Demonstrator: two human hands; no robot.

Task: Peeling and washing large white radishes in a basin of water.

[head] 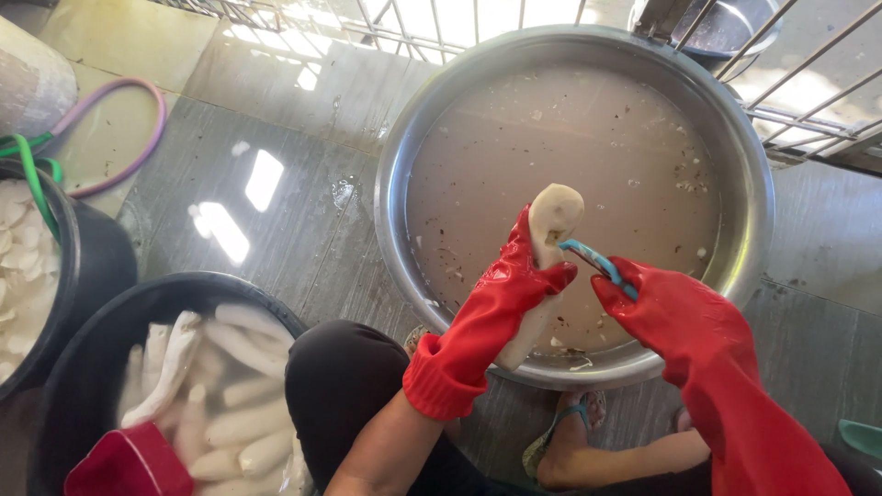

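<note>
My left hand [514, 280], in a red rubber glove, grips a long pale peeled root [554, 216] upright over a large metal basin [753, 184] of murky brown water. My right hand [657, 303], also red-gloved, holds a blue-handled peeler [593, 260] whose tip touches the root's upper part. Both hands hover above the basin's near side.
A black tub [101, 349] at lower left holds several peeled white roots in water, with a red scoop [129, 464] in it. Another black bucket [87, 266] of white slices stands at far left. A hose [138, 119] lies on the tiled floor. Metal railings run along the top.
</note>
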